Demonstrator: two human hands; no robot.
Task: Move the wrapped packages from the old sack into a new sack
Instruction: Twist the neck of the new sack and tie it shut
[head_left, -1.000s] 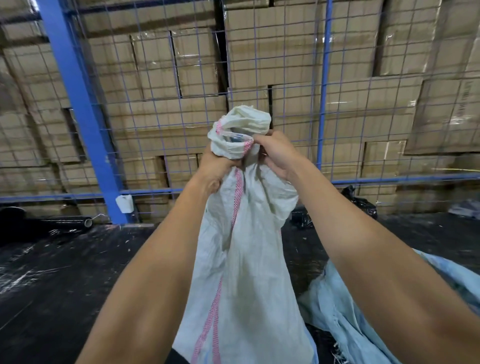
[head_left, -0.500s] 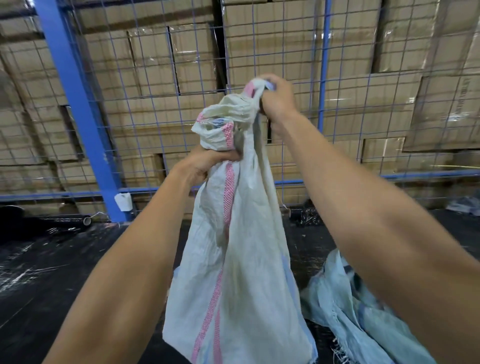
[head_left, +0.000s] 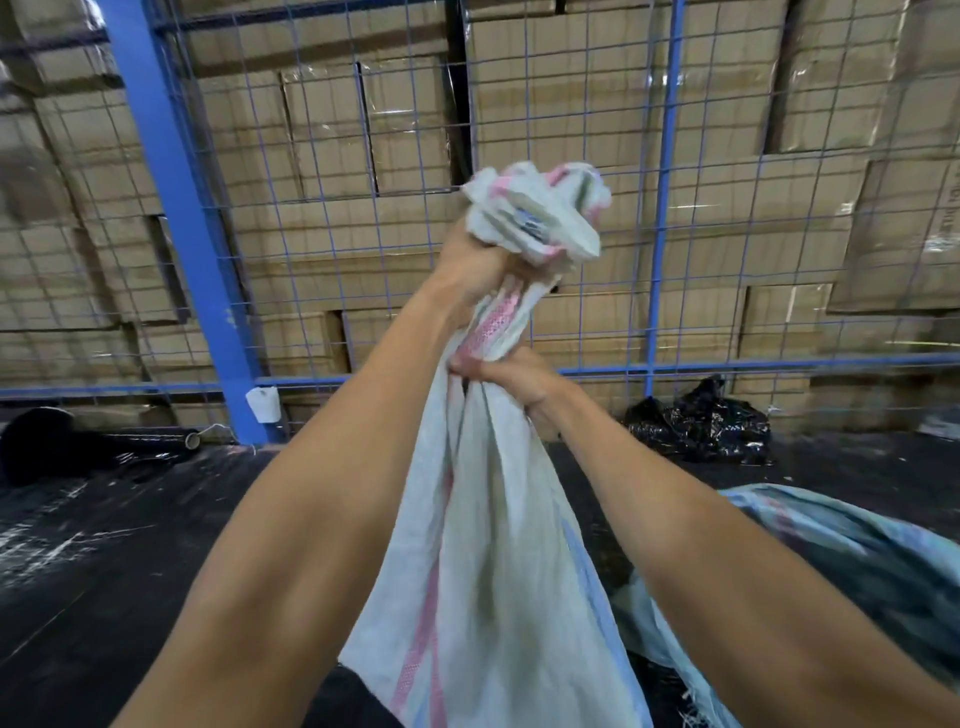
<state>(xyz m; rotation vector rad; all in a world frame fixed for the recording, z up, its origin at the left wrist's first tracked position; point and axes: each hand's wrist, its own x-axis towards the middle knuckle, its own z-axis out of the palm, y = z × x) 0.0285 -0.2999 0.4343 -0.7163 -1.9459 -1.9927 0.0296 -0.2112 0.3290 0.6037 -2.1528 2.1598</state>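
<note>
A white woven sack with pink and blue stripes hangs in front of me, gathered into a bunch at its top. My left hand grips the bunched neck high up, just under the crumpled end. My right hand grips the sack lower on the neck, right beneath the left. A second, pale blue woven sack lies slumped on the dark floor at the lower right. No wrapped packages show.
A blue wire-mesh fence with a thick blue post stands close ahead, with stacked cardboard boxes behind it. Crumpled black plastic lies at the fence foot on the right, a black roll on the left. The floor is dark.
My left hand has risen with the bunched sack top. My right hand let go of the top edge and dropped to grip the neck below the left hand.
</note>
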